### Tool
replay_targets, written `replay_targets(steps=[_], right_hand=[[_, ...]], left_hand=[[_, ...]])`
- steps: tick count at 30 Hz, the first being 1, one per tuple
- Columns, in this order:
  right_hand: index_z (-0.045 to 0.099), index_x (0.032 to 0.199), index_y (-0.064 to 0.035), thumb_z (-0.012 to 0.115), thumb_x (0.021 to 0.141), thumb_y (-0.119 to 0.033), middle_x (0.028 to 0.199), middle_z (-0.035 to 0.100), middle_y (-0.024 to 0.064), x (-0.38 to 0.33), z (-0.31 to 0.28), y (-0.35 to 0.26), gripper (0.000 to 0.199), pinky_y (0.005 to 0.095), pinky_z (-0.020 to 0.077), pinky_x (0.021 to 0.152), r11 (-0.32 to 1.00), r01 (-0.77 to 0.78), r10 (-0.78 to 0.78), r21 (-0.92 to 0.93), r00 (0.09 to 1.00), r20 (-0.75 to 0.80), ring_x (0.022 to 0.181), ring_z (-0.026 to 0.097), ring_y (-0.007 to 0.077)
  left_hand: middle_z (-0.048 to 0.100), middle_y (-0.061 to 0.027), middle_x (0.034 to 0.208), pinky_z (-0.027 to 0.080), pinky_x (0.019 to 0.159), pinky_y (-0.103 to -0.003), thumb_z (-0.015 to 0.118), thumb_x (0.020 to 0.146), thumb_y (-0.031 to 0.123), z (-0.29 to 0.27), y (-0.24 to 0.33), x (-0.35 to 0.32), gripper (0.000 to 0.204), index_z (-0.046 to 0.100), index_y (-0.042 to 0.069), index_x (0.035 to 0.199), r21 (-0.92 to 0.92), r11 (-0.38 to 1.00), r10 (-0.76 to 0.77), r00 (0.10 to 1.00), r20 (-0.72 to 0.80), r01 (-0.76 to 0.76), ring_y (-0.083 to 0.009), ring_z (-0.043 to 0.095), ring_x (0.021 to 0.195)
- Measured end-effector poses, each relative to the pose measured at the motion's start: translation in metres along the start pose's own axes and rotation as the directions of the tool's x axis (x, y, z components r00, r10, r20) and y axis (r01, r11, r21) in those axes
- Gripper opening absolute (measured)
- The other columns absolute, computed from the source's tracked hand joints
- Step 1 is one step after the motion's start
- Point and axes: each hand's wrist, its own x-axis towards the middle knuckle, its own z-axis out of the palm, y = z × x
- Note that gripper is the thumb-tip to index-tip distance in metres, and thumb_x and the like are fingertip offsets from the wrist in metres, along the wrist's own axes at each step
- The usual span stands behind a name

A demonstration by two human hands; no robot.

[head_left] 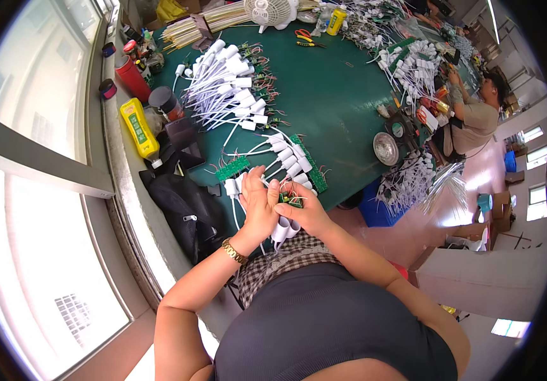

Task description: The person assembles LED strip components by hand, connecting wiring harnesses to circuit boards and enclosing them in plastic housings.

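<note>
My hands meet at the table's near edge. My left hand point(259, 202), with a gold watch point(234, 251) on its wrist, has its fingers stretched out and its thumb beside the right fingers. Between the thumb and fingers of my right hand point(309, 211) is a small green circuit board point(292, 200) with thin wires. Just below hang white plastic tubes point(282, 230) on white cords, close to my lap. Beyond my hands lie a row of white cylinders with cords point(288, 157), a green board panel point(311, 166) and a smaller green panel point(233, 169).
A large pile of corded white cylinders point(229, 86) lies farther out on the green table point(324, 82). Pliers point(308, 39) and a small fan point(267, 13) are at the back. A yellow bottle point(139, 130) and black bag point(187, 203) sit left. A co-worker point(473, 117) works at right.
</note>
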Motion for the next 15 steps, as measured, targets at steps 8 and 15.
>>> replay_targets(steps=[8, 15], right_hand=[[0.045, 0.096, -0.0037, 0.068, 0.079, 0.000, 0.081, 0.059, 0.0062, 0.001, -0.007, -0.027, 0.029, 0.0304, 0.0533, 0.064, 0.987, 0.105, -0.079, 0.118, 0.976, -0.205, 0.073, 0.063, 0.0176], [0.044, 0.105, -0.0070, 0.069, 0.080, -0.004, 0.087, 0.062, 0.0129, -0.004, -0.023, -0.054, 0.035, 0.0363, 0.0550, 0.065, 0.873, 0.345, -0.142, 0.344, 0.855, -0.498, 0.069, 0.064, 0.0214]], left_hand=[[0.048, -0.0111, 0.126, 0.038, 0.097, -0.031, 0.042, 0.093, 0.057, 0.001, -0.005, 0.009, 0.072, 0.028, 0.004, 0.139, -0.785, 0.090, 0.138, 0.773, 0.619, 0.613, -0.0177, 0.049, 0.110], [0.061, -0.0036, 0.077, 0.047, 0.055, -0.024, 0.062, 0.089, 0.012, 0.020, 0.019, -0.047, 0.029, 0.055, 0.001, 0.114, -0.403, 0.717, -0.115, 0.666, 0.737, 0.569, -0.0099, 0.058, 0.062]])
